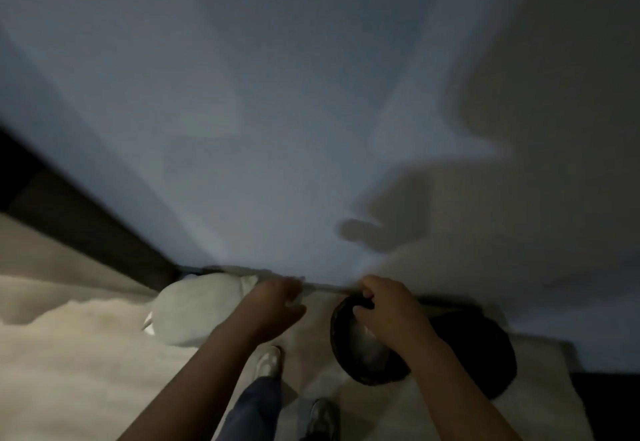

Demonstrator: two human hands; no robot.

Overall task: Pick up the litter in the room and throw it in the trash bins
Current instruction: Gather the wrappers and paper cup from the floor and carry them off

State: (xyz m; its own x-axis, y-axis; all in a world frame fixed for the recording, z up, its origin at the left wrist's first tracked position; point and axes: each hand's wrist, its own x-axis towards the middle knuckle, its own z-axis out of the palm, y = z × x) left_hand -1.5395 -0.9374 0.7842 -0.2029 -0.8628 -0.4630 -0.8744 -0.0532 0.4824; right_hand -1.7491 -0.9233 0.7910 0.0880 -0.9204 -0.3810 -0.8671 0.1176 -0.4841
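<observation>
**Desk:** Litter [365,340], pale and glossy, lies inside the round dark trash bin [336,333]. The bin stands on the floor at the foot of the wall [277,129], under the person's right hand [388,309].

**Editor:** How would it handle?

**Desk:** Judging by the sheen, it is thin plastic or film: light, soft, and likely to crumple and slip. A pinch at a loose edge should be enough. It could equally be a bin liner, and the dim, blurred view won't settle that.

**Editor:** And the hands?

**Desk:** The right hand's fingers curl at the bin's far rim, but it cannot be told whether they pinch anything. The left hand [277,305] hovers just left of the bin with its fingers bent and a pale smear at the fingertips. Whether it grasps anything is also unclear.

**Editor:** What surrounds it?

**Desk:** A soft white bundle [194,309], either a pillow or a bag, lies against the wall just left of the left hand. A second dark round shape [485,354] sits just right of the bin, partly behind the right forearm. A pale shaggy rug [86,354] spreads at left, with a dark furniture edge [86,226] beyond it. Two shoes, one [268,361] ahead of the other [322,416], show below. Nothing stands between the hands and the bin.
</observation>
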